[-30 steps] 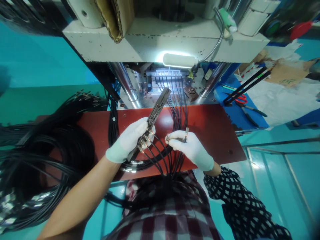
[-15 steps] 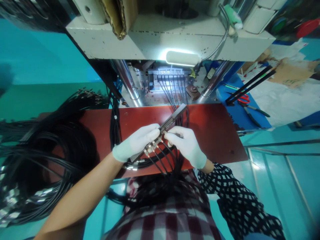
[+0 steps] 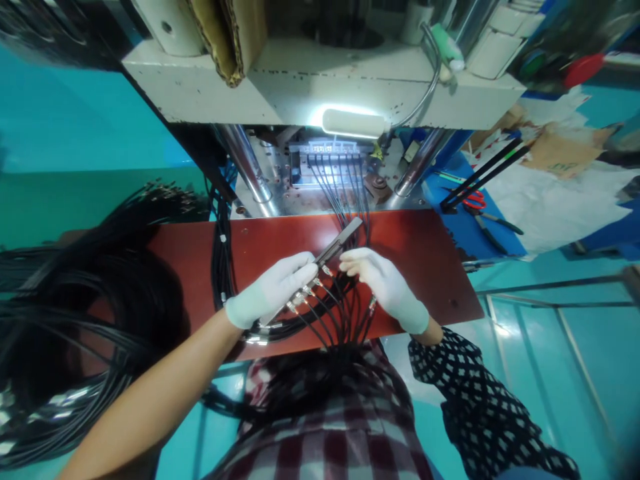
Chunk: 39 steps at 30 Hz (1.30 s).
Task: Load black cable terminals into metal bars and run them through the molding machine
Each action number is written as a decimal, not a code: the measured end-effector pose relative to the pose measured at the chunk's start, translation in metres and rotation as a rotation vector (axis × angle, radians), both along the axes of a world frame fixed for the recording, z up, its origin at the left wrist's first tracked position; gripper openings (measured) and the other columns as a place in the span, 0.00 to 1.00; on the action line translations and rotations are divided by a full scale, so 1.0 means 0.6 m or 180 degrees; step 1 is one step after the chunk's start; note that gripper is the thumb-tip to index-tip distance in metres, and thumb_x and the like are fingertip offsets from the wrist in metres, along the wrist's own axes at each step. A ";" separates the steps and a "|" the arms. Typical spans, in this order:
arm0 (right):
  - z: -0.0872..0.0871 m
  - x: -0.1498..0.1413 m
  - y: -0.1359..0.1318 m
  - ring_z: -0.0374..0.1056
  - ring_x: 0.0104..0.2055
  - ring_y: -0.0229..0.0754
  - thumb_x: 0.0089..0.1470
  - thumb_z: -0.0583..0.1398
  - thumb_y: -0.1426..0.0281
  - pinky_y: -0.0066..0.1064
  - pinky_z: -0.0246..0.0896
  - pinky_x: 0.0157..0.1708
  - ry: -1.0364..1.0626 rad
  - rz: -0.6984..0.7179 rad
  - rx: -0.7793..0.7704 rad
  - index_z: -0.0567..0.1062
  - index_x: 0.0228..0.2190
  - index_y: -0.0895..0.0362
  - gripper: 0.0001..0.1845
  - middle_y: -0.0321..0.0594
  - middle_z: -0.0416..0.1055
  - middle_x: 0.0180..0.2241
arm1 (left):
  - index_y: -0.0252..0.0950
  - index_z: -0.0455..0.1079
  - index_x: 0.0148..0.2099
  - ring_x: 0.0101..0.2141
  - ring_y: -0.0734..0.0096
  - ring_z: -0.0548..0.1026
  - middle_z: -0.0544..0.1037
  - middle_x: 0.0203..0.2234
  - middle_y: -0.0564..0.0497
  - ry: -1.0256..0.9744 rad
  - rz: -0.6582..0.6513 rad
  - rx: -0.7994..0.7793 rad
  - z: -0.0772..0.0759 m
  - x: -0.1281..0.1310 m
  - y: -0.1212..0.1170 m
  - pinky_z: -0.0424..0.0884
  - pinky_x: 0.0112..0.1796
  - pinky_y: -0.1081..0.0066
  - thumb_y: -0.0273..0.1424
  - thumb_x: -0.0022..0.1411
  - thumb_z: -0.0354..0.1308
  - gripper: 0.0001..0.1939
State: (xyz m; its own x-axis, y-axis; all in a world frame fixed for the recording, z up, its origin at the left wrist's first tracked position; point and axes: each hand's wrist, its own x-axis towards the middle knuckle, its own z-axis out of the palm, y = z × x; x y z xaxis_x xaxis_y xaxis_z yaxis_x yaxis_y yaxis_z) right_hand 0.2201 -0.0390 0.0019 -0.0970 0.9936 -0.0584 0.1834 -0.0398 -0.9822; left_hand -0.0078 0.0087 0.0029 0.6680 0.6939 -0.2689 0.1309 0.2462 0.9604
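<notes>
My gloved left hand (image 3: 280, 283) is closed round a long grey metal bar (image 3: 345, 237), a slotted fixture that slants up to the right over the red board. Several black cables (image 3: 325, 323) with metal ends sit along the bar's lower edge and run down to my lap. My gloved right hand (image 3: 377, 280) hovers just right of the bar, its fingers loosely bent and slightly apart, with nothing visible in them. Below it, one loose cable end (image 3: 373, 303) points upward.
A press (image 3: 325, 87) with a bright lamp (image 3: 355, 124) stands ahead. Its lower die (image 3: 325, 173) holds a row of cables. Large black cable coils (image 3: 90, 320) lie on the left. Pliers (image 3: 487, 223) rest on a blue surface at right, near crumpled paper (image 3: 565, 193).
My right hand has drawn away from the bar to the right, and its fingers have loosened. The cable end it was touching now shows at the bar. My left hand keeps its grip.
</notes>
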 end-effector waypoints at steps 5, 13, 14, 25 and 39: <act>-0.029 0.098 -0.055 0.71 0.44 0.45 0.63 0.38 0.42 0.35 0.63 0.40 -0.0287 -0.0778 0.0269 0.73 0.50 0.58 0.41 0.49 0.76 0.46 | 0.35 0.62 0.37 0.21 0.81 0.60 0.63 0.25 0.56 0.0072 0.0052 -0.0096 0.003 -0.003 0.005 0.58 0.20 0.80 0.49 0.67 0.54 0.20; -0.007 0.049 -0.100 0.69 0.36 0.40 0.55 0.64 0.62 0.32 0.62 0.38 -0.1267 -0.0826 0.0008 0.80 0.36 0.54 0.10 0.39 0.76 0.37 | 0.33 0.65 0.38 0.21 0.79 0.62 0.67 0.25 0.53 -0.0086 -0.0103 -0.0022 0.004 -0.010 0.005 0.58 0.19 0.79 0.47 0.67 0.53 0.20; -0.001 0.037 -0.092 0.69 0.36 0.40 0.55 0.63 0.64 0.32 0.62 0.39 -0.1143 -0.0820 0.0056 0.80 0.34 0.54 0.09 0.39 0.77 0.37 | 0.33 0.65 0.40 0.20 0.80 0.61 0.67 0.25 0.53 -0.0172 -0.0147 -0.0141 0.006 -0.014 0.006 0.57 0.18 0.79 0.48 0.67 0.53 0.21; 0.061 -0.030 -0.026 0.66 0.27 0.34 0.61 0.59 0.67 0.27 0.60 0.34 -0.0160 0.0100 0.0167 0.76 0.21 0.58 0.18 0.34 0.72 0.22 | 0.32 0.68 0.39 0.24 0.77 0.64 0.68 0.27 0.52 0.0065 -0.0471 0.0411 0.015 -0.016 0.017 0.61 0.22 0.77 0.46 0.68 0.53 0.20; 0.056 -0.035 0.001 0.62 0.24 0.32 0.61 0.58 0.68 0.26 0.56 0.30 -0.0444 0.0445 -0.0107 0.71 0.17 0.59 0.21 0.31 0.68 0.18 | 0.35 0.63 0.37 0.29 0.76 0.63 0.64 0.29 0.56 0.0598 -0.0646 0.1363 0.019 -0.010 0.008 0.61 0.32 0.74 0.43 0.71 0.50 0.17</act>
